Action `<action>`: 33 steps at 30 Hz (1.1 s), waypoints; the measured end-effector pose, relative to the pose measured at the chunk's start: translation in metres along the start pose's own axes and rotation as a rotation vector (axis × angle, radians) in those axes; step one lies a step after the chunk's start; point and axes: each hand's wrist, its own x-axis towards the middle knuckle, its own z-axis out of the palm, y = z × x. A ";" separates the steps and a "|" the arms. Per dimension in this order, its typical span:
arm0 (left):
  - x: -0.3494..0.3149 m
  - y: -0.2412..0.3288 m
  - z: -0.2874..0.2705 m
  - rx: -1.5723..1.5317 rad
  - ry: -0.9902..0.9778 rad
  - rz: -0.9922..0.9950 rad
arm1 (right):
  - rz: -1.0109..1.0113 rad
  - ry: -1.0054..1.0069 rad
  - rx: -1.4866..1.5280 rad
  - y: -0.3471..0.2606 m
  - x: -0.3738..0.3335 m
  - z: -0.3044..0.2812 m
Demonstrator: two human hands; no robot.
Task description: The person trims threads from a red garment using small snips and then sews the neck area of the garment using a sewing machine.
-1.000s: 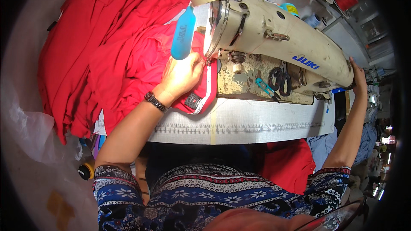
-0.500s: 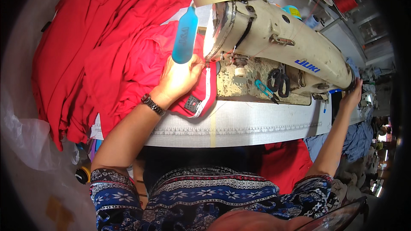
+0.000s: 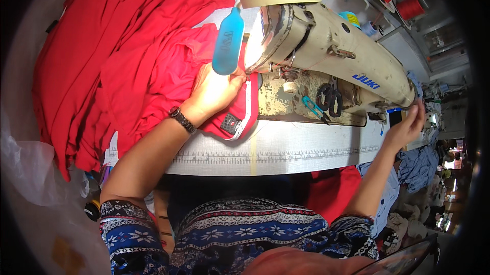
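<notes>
1. The red garment (image 3: 148,78) lies on the surface (image 3: 306,142), left of the sewing machine (image 3: 332,45) and reaching its needle end; its white strip (image 3: 248,106) runs toward the near edge.
2. The left hand (image 3: 215,94) looks closed on the cloth, fingers partly hidden by the blue paddle-shaped piece (image 3: 228,43); good handling would keep folds out, the strip straight and fingertips off the needle.
3. The right hand (image 3: 408,126) has its fingers loosely curled, apart, beside the machine's far right end; whether they touch it, I cannot tell.
4. Open room runs along the surface's front; teal snips (image 3: 315,109) and black scissors (image 3: 331,100) crowd the machine bed (image 3: 278,104).
</notes>
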 end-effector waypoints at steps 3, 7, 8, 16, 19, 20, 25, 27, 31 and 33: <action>0.000 -0.002 0.003 -0.020 0.015 0.033 | -0.096 -0.566 0.190 -0.074 -0.084 0.053; 0.001 -0.002 0.004 -0.069 0.001 0.024 | 0.017 -0.956 0.089 -0.097 -0.127 0.136; 0.001 -0.001 0.004 -0.070 -0.001 0.005 | 0.129 -0.970 0.193 -0.104 -0.130 0.151; 0.003 0.000 0.006 -0.100 0.044 0.029 | 0.354 -0.988 0.459 -0.100 -0.160 0.191; 0.003 0.000 0.006 -0.114 0.049 0.037 | 0.463 -0.966 0.478 -0.101 -0.165 0.191; 0.003 -0.001 0.006 -0.119 0.052 0.040 | 0.493 -0.963 0.492 -0.101 -0.167 0.192; 0.003 -0.001 0.007 -0.152 0.075 0.048 | 0.491 -0.969 0.488 -0.102 -0.168 0.193; 0.003 -0.002 0.007 -0.175 0.078 0.047 | 0.497 -0.974 0.479 -0.102 -0.168 0.194; 0.003 -0.001 0.009 -0.198 0.092 0.034 | 0.490 -0.984 0.459 -0.100 -0.169 0.194; 0.003 0.000 0.010 -0.174 0.093 0.030 | 0.505 -0.962 0.471 -0.101 -0.169 0.193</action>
